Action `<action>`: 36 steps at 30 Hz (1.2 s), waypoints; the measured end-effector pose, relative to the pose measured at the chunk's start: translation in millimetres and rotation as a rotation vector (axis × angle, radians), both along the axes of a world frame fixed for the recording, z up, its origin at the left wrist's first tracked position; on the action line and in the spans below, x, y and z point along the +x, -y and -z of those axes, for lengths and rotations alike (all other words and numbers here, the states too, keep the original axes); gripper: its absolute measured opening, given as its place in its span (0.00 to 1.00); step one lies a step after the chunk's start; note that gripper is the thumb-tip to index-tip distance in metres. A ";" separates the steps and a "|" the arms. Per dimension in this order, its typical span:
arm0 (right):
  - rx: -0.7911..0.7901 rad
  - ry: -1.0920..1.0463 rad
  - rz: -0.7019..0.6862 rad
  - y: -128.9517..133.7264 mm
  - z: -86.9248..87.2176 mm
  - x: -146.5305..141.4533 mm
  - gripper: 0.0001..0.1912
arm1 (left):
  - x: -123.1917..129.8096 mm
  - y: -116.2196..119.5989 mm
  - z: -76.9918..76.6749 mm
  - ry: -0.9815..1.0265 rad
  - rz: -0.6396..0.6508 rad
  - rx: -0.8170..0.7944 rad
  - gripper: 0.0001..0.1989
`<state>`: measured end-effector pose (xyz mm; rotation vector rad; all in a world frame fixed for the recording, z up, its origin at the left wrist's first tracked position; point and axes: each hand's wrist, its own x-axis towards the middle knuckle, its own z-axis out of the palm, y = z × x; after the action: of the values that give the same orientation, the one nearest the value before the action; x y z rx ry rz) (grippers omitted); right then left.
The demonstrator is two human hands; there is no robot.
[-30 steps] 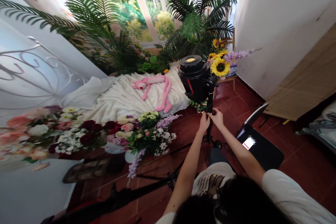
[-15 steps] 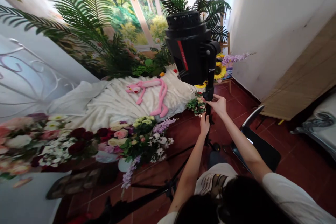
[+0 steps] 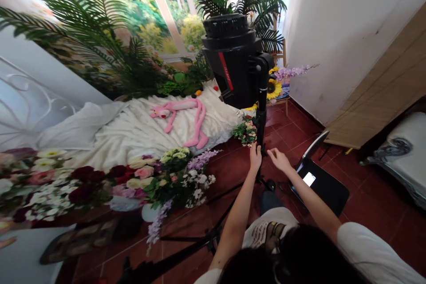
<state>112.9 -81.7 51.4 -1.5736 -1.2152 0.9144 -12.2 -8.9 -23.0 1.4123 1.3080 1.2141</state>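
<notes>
A black studio light (image 3: 229, 64) with a red stripe sits on top of an upright black light stand (image 3: 261, 126). My left hand (image 3: 255, 157) is wrapped round the stand's pole, below the upper collar. Close by on the right, at a lower clamp on the same pole, is my right hand (image 3: 279, 159). Its fingers are bent and drawn together beside the clamp's small knob (image 3: 264, 151). Whether the fingertips touch that knob I cannot tell. The pole hides part of the left fingers.
Left of the stand, a pink plush toy (image 3: 181, 106) lies on a white blanket (image 3: 116, 135). Flowers (image 3: 143, 175) line its near side. A black chair (image 3: 328, 186) with a lit phone (image 3: 309, 179) stands at right. Dark stand legs (image 3: 186, 248) cross the floor.
My right hand has moved down from the upper collar to the lower clamp. My left hand stays on the pole. The view has shifted slightly right, and the phone screen now shows.
</notes>
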 end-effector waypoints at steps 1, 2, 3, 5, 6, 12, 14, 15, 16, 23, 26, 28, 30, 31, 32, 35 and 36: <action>-0.025 -0.026 0.004 2.9 12.8 -1.6 0.10 | 0.0 0.0 -0.4 0.001 -0.003 -0.001 0.24; -0.032 -0.072 0.006 3.9 23.2 -4.9 0.12 | 0.0 0.0 -0.8 0.005 -0.001 0.001 0.24; -0.033 -0.130 0.013 3.3 31.2 -9.4 0.13 | 0.0 0.1 -1.1 0.007 0.002 0.005 0.24; -0.050 -0.266 0.048 -1.6 40.4 -19.8 0.17 | -0.1 0.3 -1.6 0.004 0.000 0.007 0.24; -0.080 -0.355 0.073 -5.1 42.3 -24.6 0.19 | -0.1 0.4 -1.6 -0.001 -0.002 0.005 0.24; -0.420 -1.159 0.007 -21.5 35.8 -30.1 0.19 | 0.4 -0.6 -0.7 -0.022 -0.002 0.005 0.24; -0.445 -1.316 -0.028 -21.5 31.4 -25.6 0.18 | 0.4 -1.2 0.3 -0.014 -0.001 0.010 0.24; -0.453 -1.406 -0.038 -20.7 29.5 -23.5 0.18 | 0.5 -1.4 0.9 -0.007 -0.004 0.009 0.24; -0.460 -1.490 -0.044 -19.7 27.9 -22.1 0.18 | 0.5 -1.5 1.3 0.001 -0.007 0.009 0.25; -0.462 -1.685 0.060 -16.4 25.5 -33.3 0.15 | 0.6 5.8 -9.2 0.036 0.014 0.027 0.27; -0.450 -1.712 0.240 -9.9 26.0 -42.2 0.15 | -8.4 18.1 -16.6 0.081 0.042 0.062 0.26; -0.475 -1.637 0.237 -2.4 26.0 -47.6 0.15 | -23.2 32.2 -16.3 0.104 0.068 0.070 0.25; -0.544 -1.515 0.133 4.7 25.8 -54.7 0.13 | -46.6 51.6 -9.7 0.115 0.098 0.029 0.24; -0.581 -1.443 0.074 7.2 25.6 -59.6 0.11 | -61.4 63.2 -4.2 0.120 0.111 -0.010 0.23; -0.612 -1.366 0.021 8.6 25.3 -66.0 0.10 | -78.1 75.9 2.2 0.124 0.115 -0.058 0.24; -0.673 -1.124 -0.113 6.7 23.5 -95.7 0.10 | -135.8 119.5 22.3 0.127 0.057 -0.195 0.26; -0.684 -1.046 -0.174 4.8 22.4 -109.4 0.11 | -156.4 135.2 27.5 0.120 0.007 -0.223 0.27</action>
<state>3.6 -86.5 29.0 -1.1277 -0.2748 2.0643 -168.6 -144.2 -50.5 1.1672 1.3099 1.0934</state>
